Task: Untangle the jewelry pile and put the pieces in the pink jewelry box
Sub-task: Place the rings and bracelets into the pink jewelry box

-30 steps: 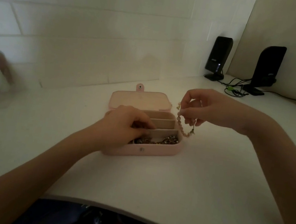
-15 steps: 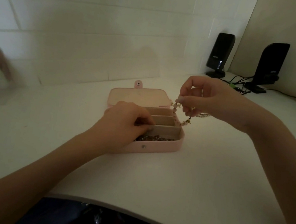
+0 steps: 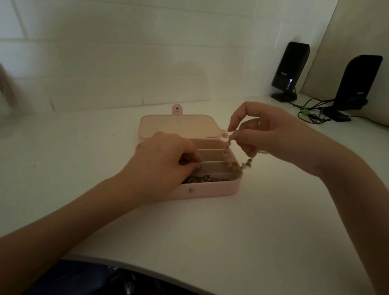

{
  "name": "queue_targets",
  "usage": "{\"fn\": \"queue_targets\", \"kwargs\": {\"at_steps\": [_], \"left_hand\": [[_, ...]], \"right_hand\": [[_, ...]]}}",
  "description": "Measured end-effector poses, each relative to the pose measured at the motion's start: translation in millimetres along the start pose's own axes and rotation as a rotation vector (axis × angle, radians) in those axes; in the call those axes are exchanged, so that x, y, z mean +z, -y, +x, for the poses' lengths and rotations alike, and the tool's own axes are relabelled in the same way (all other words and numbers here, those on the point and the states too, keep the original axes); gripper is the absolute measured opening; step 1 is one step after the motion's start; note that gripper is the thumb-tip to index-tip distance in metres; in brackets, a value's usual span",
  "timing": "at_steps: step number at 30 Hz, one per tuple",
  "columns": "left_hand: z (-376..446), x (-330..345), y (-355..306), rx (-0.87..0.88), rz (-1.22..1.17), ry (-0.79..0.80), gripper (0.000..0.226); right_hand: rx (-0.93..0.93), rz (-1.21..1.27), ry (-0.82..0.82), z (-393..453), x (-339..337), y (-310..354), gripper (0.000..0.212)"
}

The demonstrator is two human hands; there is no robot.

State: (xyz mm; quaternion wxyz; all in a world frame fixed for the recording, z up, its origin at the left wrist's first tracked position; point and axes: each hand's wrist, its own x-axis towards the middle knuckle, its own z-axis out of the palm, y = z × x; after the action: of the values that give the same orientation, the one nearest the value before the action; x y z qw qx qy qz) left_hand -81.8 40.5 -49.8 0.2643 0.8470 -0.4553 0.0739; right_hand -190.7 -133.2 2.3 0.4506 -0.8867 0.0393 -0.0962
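One second has brought the bead strand [image 3: 227,155], pinched between thumb and fingertips of the right hand [image 3: 262,134], from outside the right edge of the pink jewelry box [image 3: 210,190] to hang over its dividers, its low end touching the right rim at about 3 o'clock; I judge it is about to be laid in. The left hand [image 3: 161,163] stays curled over the box's left side, fingertips dipped in near the dark chain [image 3: 206,180] in the front compartment; whether they pinch anything I cannot tell. At 1 o'clock the left of two black speakers [image 3: 290,70] bears a small label too blurred to read.
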Motion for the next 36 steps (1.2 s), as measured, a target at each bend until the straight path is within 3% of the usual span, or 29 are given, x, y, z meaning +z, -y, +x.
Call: {"fn": "queue_targets", "kwargs": {"at_steps": [5, 8, 15, 18, 22, 28, 36], "left_hand": [[0.3, 2.1, -1.9, -0.017, 0.021, -0.020, 0.015], [0.8, 2.5, -1.4, -0.020, 0.021, -0.021, 0.015], [0.6, 2.7, -0.3, -0.022, -0.021, -0.030, 0.013], [0.5, 3.1, 0.0, -0.028, -0.031, -0.026, 0.013], [0.6, 2.5, -0.3, -0.028, -0.024, -0.021, 0.013], [0.3, 2.9, -0.6, -0.027, -0.015, -0.040, 0.010], [2.8, -1.0, 3.4, -0.022, -0.078, 0.024, 0.011]], "right_hand": [[-0.017, -0.275, 0.173, 0.4, 13.3, 0.7, 0.035], [0.015, -0.391, 0.253, 1.7, 23.4, -0.7, 0.038], [0.035, -0.608, 0.157, -1.2, 13.5, 6.6, 0.037], [0.015, -0.558, 0.109, -0.5, 12.4, 6.7, 0.032], [0.053, -0.618, 0.162, 0.0, 18.3, 5.1, 0.032], [-0.035, -0.334, -0.126, -0.6, 4.9, 7.3, 0.035], [-0.060, -0.214, -0.159, -0.9, 5.0, 7.0, 0.037]]}}
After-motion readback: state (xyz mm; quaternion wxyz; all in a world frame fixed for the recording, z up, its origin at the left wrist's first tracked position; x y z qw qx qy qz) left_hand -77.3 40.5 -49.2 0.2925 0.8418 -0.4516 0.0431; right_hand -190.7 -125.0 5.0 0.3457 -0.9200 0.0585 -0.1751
